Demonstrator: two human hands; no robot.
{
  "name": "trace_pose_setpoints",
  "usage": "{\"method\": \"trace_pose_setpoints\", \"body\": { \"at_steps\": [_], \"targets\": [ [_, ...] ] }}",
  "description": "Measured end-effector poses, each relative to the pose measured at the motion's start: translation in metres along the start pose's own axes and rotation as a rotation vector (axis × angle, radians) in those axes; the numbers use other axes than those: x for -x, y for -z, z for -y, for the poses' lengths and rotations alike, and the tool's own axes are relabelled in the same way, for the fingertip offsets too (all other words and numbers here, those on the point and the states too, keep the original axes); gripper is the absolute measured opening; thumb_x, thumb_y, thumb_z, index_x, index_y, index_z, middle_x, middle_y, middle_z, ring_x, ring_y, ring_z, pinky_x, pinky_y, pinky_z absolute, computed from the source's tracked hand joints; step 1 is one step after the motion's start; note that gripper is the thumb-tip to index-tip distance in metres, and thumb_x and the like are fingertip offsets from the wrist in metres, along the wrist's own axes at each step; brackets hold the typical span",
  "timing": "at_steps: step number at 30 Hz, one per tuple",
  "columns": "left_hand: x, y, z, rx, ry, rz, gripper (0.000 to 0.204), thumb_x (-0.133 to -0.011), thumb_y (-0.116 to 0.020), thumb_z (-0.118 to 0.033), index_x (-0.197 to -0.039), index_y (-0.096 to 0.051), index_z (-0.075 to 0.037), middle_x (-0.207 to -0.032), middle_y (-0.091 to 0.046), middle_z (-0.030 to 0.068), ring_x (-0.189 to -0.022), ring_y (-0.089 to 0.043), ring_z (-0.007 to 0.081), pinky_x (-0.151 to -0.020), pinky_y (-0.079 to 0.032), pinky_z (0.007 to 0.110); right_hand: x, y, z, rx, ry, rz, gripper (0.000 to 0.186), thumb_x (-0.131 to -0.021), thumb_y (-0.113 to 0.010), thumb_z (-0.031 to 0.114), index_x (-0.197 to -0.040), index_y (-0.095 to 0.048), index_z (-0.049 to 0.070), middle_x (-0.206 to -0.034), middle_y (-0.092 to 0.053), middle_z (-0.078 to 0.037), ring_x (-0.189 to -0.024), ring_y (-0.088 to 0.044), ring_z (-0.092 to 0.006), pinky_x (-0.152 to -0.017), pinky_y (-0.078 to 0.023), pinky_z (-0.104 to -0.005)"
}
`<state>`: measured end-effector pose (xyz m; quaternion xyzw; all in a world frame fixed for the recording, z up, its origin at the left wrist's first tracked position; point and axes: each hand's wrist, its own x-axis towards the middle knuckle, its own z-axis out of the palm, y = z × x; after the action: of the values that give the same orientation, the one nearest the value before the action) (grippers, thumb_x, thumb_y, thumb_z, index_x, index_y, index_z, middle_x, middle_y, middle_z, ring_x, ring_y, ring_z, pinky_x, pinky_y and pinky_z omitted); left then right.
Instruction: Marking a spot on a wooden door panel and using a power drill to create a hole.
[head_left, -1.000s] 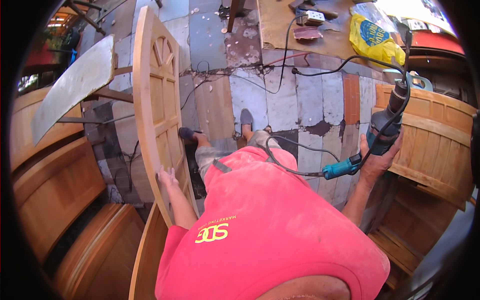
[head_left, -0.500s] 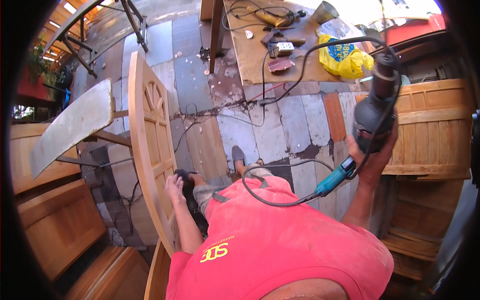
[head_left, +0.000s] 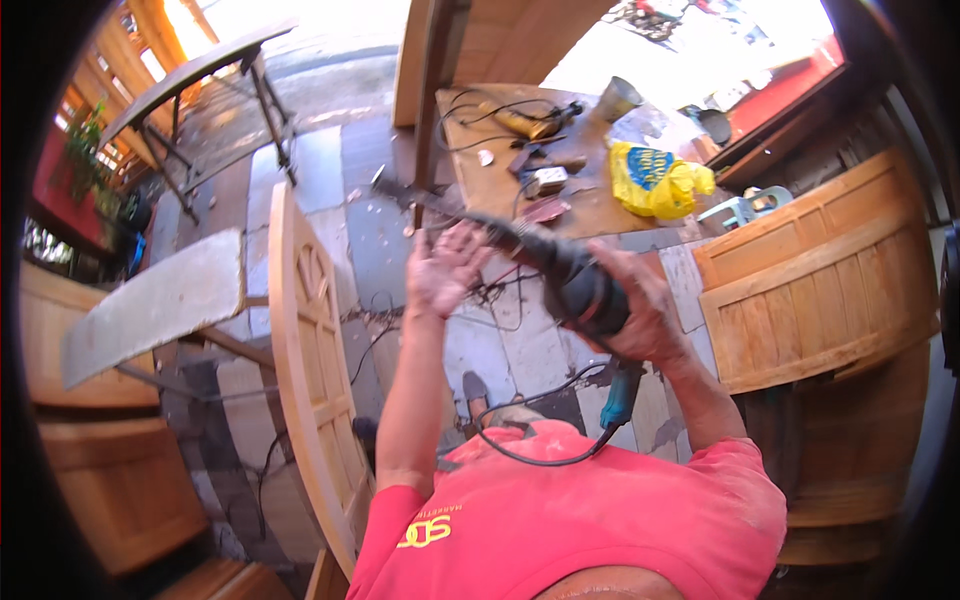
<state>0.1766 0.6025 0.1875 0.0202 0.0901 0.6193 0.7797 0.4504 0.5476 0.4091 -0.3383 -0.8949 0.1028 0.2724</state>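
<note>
My right hand (head_left: pixel 645 310) grips a black and teal power drill (head_left: pixel 580 285) by its body, its long bit angled up toward the left and blurred at the tip, its cord looping down over my red shirt. My left hand (head_left: pixel 445 270) is raised just below the bit, palm up, fingers spread, with nothing visible in it; whether the fingertips touch the bit I cannot tell. A pale wooden panelled door (head_left: pixel 325 410) stands upright to the left of my left forearm.
A board table (head_left: pixel 580 210) holds a yellow bag (head_left: pixel 655 185), power strip, cords and tools. A pale board on a metal stand (head_left: pixel 155 305) and stacked cabinet doors (head_left: pixel 110 480) are on the left, a folding table (head_left: pixel 200 70) beyond. Wooden panels (head_left: pixel 820 280) stand right. Cords cross the tiles.
My left hand has left the door's edge and risen to beneath the drill bit, opening. The drill in my right hand has swung from upright to pointing left. My view has lifted toward the table.
</note>
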Motion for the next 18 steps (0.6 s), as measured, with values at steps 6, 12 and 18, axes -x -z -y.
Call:
{"method": "trace_pose_setpoints", "body": {
  "at_steps": [6, 12, 18],
  "targets": [
    [0.024, -0.008, -0.105, -0.078, -0.372, -0.031, 0.062, -0.117, -0.027, -0.041, -0.163, -0.038, -0.001, -0.169, -0.043, 0.0132, -0.155, -0.041, 0.0340, -0.128, -0.035, 0.052, 0.008, -0.001, -0.017, 0.085, 0.034, 0.179, 0.100, -0.068, -0.094, 0.027, -0.157, -0.050, 0.020, -0.112, -0.063, -0.013, -0.101, -0.067, -0.0368, -0.087, -0.055, -0.0478],
    [0.087, -0.037, -0.161, -0.027, -0.503, 0.270, 0.056, -0.117, -0.037, -0.033, -0.159, -0.043, 0.002, -0.147, -0.064, 0.0200, -0.149, -0.049, 0.0392, -0.125, -0.038, 0.058, 0.038, -0.038, -0.065, 0.213, -0.107, 0.320, 0.104, -0.062, -0.089, 0.026, -0.158, -0.050, 0.026, -0.107, -0.061, -0.012, -0.098, -0.065, -0.0367, -0.085, -0.054, -0.0498],
    [0.188, -0.042, -0.134, -0.230, -0.534, 0.271, 0.046, -0.120, -0.025, -0.042, -0.112, -0.052, -0.006, -0.046, -0.038, 0.0003, -0.036, -0.035, 0.0155, -0.047, -0.046, 0.035, 0.075, -0.079, -0.123, 0.169, -0.469, 0.141, 0.105, -0.065, -0.090, 0.028, -0.160, -0.046, 0.025, -0.118, -0.067, -0.017, -0.111, -0.066, -0.0399, -0.097, -0.055, -0.0496]
  ]
}}
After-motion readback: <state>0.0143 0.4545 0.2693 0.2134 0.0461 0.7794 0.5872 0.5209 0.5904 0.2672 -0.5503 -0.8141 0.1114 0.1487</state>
